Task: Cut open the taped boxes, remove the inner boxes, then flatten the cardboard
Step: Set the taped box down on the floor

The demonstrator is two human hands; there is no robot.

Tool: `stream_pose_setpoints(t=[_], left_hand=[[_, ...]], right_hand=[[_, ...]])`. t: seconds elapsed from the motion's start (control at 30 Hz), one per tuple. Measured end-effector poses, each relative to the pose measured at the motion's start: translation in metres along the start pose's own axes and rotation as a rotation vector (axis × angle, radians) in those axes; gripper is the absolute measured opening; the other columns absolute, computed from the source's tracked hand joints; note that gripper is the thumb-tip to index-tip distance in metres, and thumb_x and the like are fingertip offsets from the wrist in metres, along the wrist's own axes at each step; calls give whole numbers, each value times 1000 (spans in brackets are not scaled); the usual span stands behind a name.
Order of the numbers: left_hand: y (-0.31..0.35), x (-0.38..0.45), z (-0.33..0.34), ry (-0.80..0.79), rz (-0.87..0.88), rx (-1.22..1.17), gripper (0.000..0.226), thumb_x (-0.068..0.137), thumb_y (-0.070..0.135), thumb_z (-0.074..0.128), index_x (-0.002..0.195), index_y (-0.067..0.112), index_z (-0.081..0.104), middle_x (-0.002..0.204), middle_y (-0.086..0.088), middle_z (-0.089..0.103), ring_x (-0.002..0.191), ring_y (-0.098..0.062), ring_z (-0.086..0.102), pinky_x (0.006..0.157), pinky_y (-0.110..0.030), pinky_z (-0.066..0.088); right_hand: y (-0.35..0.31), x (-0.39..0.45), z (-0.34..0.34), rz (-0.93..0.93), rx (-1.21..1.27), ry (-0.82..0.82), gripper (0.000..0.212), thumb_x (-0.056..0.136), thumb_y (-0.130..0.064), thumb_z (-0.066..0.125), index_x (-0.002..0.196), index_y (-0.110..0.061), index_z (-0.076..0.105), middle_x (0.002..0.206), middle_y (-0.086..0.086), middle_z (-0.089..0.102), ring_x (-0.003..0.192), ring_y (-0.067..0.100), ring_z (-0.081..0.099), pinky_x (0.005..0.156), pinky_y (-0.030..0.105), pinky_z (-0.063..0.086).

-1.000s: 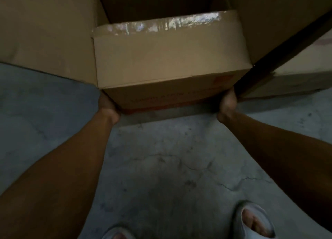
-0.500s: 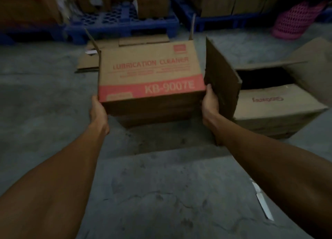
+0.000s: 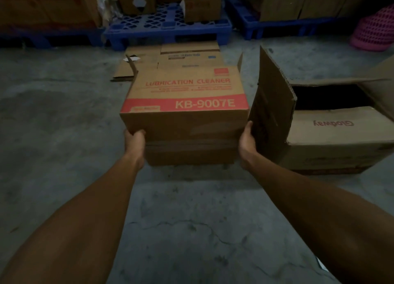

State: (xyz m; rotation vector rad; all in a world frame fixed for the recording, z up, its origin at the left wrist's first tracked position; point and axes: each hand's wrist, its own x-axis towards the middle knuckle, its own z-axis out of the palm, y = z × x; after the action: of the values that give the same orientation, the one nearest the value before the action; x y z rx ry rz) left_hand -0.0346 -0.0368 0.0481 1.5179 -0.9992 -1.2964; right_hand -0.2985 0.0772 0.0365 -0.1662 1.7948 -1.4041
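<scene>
Inner box [image 3: 185,104]: held above floor, left of opened outer box [image 3: 332,132]. Left hand [image 3: 134,139], right hand [image 3: 246,142]: fingers curled under bottom edges. Advice: keep level, set down beside flattened cardboard [image 3: 170,59].

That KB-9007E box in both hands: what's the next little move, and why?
Probably lower it onto the bare floor just ahead. The box is held up by the left hand and right hand, already out of the open carton, with flattened cardboard lying beyond.
</scene>
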Motion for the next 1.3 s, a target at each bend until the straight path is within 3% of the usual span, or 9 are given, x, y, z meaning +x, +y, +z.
stream_pose_setpoints(t=[0.13,0.27,0.43,0.6,0.8,0.9,1.0,1.1,1.3], left_hand=[[16,6,1,70,28,-17,53,82,30,59,133,20,55,128,-5,63,115,-25,60,101,-40,48],[60,7,9,154,385,106,73,81,42,68,145,23,39,136,1,58,119,-19,59,105,-37,46],[123,-6,27,363,451,507,72,93,48,47,156,31,18,147,-13,42,136,-32,36,112,-47,24],[133,0,23,313,300,878,57,94,47,36,148,28,34,144,-23,41,132,-39,36,109,-53,22],[88,-4,20,234,227,1236,61,99,45,24,156,23,21,154,-26,26,140,-40,25,112,-51,18],[70,-13,40,-99,396,1410,60,102,46,23,158,27,12,166,-11,-1,151,-37,-1,117,-61,-1],[40,-33,76,-497,472,1382,58,102,52,25,156,42,7,167,0,-8,152,-34,-8,116,-65,-5],[21,-38,105,-407,510,1286,52,102,46,26,153,44,19,167,2,2,152,-32,-3,114,-67,-6],[10,-51,161,-284,653,1265,57,97,39,35,147,15,36,161,-12,24,148,-32,16,117,-61,5]], right_hand=[[-19,-7,6,-62,-28,6,70,100,-63,19,146,-17,47,145,9,52,130,29,50,112,42,35],[-81,-24,14,-459,-162,55,50,106,-45,29,154,-28,32,152,5,41,136,23,43,109,34,30],[-140,-35,21,-700,-467,139,55,99,-46,38,152,-43,24,142,5,39,123,27,46,105,47,40],[-143,-28,18,-601,-648,88,51,92,-48,37,142,-39,41,143,11,42,124,36,46,102,54,41],[-94,-28,20,-479,-816,91,47,98,-45,32,139,-28,47,140,17,46,123,40,48,102,46,39],[-76,-23,24,-433,-838,-50,42,102,-37,36,131,-16,58,133,18,57,118,36,54,97,39,43],[-27,-29,21,-284,-637,-201,39,104,-37,42,130,-14,61,122,16,64,106,32,61,87,36,50],[2,-39,9,-45,-291,-244,41,98,-54,48,121,-23,64,104,4,68,92,21,64,76,33,54],[33,-18,-20,-102,-515,-136,47,102,-49,39,133,-22,61,130,9,63,117,30,58,103,47,46]])
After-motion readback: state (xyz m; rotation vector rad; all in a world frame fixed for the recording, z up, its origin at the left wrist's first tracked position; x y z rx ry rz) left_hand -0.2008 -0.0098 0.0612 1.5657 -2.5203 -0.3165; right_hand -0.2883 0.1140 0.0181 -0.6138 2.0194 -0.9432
